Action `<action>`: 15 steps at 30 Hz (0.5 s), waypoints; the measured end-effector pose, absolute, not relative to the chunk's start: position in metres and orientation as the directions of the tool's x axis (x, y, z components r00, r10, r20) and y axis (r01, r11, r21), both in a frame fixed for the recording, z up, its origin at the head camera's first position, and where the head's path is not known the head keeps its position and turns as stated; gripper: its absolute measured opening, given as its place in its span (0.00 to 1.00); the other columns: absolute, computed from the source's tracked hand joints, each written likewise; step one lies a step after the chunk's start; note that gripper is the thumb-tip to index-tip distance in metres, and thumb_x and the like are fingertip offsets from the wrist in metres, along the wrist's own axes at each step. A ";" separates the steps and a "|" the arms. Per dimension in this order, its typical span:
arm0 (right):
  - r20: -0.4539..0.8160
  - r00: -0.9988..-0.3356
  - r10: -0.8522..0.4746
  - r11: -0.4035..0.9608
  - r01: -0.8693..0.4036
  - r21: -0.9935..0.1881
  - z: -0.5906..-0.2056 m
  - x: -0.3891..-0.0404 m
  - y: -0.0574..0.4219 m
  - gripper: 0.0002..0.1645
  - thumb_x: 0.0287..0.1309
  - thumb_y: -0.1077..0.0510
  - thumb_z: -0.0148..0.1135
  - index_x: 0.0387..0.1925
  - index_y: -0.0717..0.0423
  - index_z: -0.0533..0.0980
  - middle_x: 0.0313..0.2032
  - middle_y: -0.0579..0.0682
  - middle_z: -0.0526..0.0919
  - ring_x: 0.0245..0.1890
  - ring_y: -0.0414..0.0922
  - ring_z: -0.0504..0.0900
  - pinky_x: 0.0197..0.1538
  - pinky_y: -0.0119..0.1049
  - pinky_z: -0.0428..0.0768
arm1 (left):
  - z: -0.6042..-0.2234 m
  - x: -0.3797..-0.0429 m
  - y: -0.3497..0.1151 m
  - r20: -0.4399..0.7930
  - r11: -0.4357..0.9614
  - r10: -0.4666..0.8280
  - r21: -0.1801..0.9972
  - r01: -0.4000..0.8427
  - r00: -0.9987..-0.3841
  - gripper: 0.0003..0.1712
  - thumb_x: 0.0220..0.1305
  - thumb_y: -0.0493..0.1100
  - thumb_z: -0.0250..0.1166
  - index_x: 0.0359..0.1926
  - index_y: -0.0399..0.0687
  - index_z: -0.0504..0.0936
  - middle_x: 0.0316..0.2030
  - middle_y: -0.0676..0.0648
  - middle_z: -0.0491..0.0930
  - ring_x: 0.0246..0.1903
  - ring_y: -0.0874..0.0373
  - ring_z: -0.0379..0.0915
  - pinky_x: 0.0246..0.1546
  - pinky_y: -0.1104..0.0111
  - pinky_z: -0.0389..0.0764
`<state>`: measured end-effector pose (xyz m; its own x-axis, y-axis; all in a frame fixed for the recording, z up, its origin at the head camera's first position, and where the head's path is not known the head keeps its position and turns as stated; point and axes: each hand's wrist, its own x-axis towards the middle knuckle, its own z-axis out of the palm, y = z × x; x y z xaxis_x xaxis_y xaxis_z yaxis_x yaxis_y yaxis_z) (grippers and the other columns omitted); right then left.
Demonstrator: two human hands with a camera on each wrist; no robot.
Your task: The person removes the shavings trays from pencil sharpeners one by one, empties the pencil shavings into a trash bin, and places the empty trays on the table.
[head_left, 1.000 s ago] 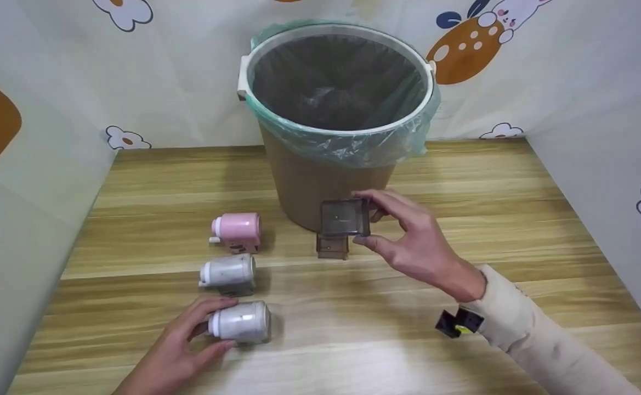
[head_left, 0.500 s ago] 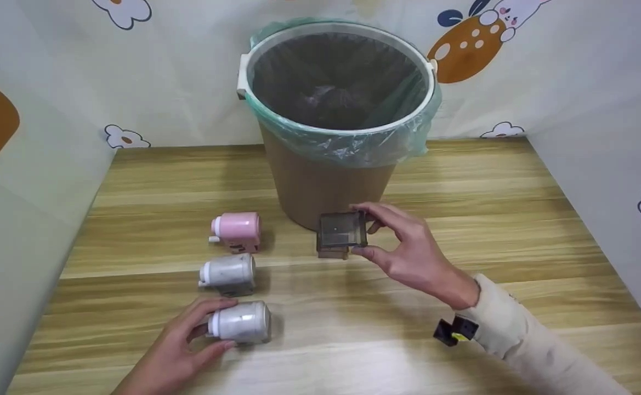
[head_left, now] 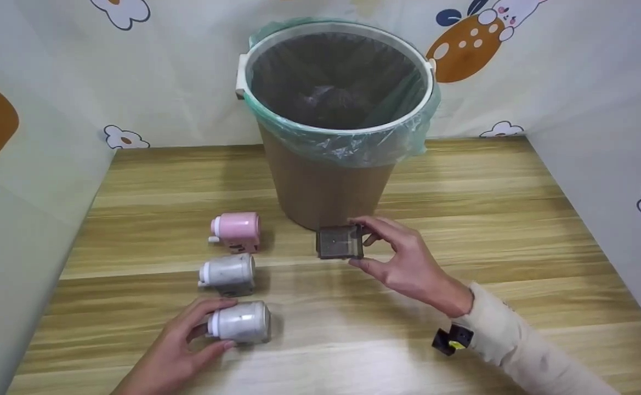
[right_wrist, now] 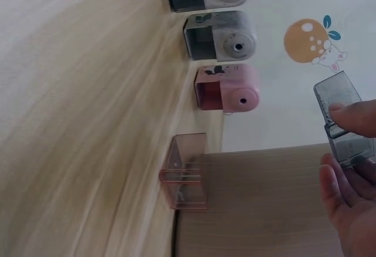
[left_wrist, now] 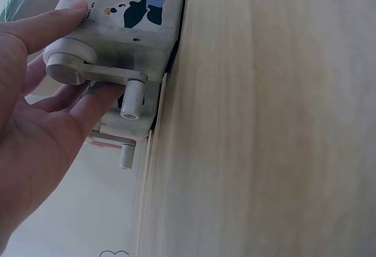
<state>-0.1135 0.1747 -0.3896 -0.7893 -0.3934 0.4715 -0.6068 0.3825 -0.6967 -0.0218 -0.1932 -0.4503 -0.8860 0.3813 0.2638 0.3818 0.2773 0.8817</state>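
Observation:
My left hand (head_left: 186, 334) holds the nearest pencil sharpener (head_left: 243, 322), a grey one lying at the front left; its crank handle (left_wrist: 133, 95) and dark printed figures show in the left wrist view. Thumb and fingers of my right hand (head_left: 402, 252) pinch a smoky clear shavings drawer (head_left: 339, 242) by its sides, in front of the bin. A pinkish clear drawer (right_wrist: 191, 145) stands on the table; the held one covers it in the head view. Beyond the held sharpener are another grey sharpener (head_left: 230, 270) and a pink one (head_left: 242, 226), both with open drawer slots.
A tall brown bin (head_left: 325, 186) lined with a green plastic bag (head_left: 353, 151) stands at the back middle of the wood-grain table (head_left: 490, 230). Cloth walls (head_left: 188, 82) with printed flowers and fruit enclose the back and both sides.
My right hand has come down and slightly toward me with the smoky drawer, which now hides the pinkish drawer in the head view. The left hand and the sharpeners have stayed put.

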 end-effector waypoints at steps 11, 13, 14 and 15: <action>0.385 -0.831 -0.402 0.328 -0.523 -0.787 -0.402 -0.110 0.174 0.37 0.44 0.70 0.77 0.59 0.61 0.77 0.53 0.55 0.81 0.46 0.48 0.86 0.54 0.35 0.87 | -0.451 -0.023 -0.194 0.267 0.274 0.385 0.881 0.386 -0.883 0.32 0.54 0.31 0.74 0.61 0.42 0.75 0.56 0.53 0.78 0.56 0.72 0.74 0.57 0.81 0.79; 0.386 -0.833 -0.395 0.325 -0.520 -0.790 -0.404 -0.109 0.175 0.36 0.43 0.71 0.77 0.58 0.61 0.78 0.53 0.55 0.80 0.46 0.48 0.86 0.54 0.34 0.87 | -0.450 -0.023 -0.193 0.259 0.276 0.383 0.884 0.377 -0.887 0.32 0.54 0.32 0.74 0.61 0.43 0.75 0.56 0.54 0.78 0.56 0.72 0.74 0.57 0.81 0.78; 0.385 -0.835 -0.393 0.324 -0.517 -0.792 -0.405 -0.109 0.175 0.36 0.42 0.72 0.76 0.57 0.62 0.78 0.52 0.55 0.80 0.46 0.48 0.86 0.54 0.34 0.87 | -0.450 -0.022 -0.194 0.254 0.277 0.381 0.886 0.372 -0.889 0.32 0.54 0.32 0.74 0.62 0.43 0.75 0.56 0.54 0.78 0.56 0.72 0.74 0.57 0.81 0.78; 0.382 -0.837 -0.392 0.324 -0.514 -0.794 -0.406 -0.109 0.175 0.36 0.42 0.72 0.76 0.57 0.62 0.78 0.52 0.55 0.79 0.47 0.48 0.85 0.54 0.34 0.86 | -0.450 -0.022 -0.194 0.249 0.278 0.380 0.888 0.367 -0.891 0.32 0.54 0.32 0.74 0.62 0.43 0.76 0.56 0.55 0.78 0.56 0.72 0.74 0.57 0.81 0.78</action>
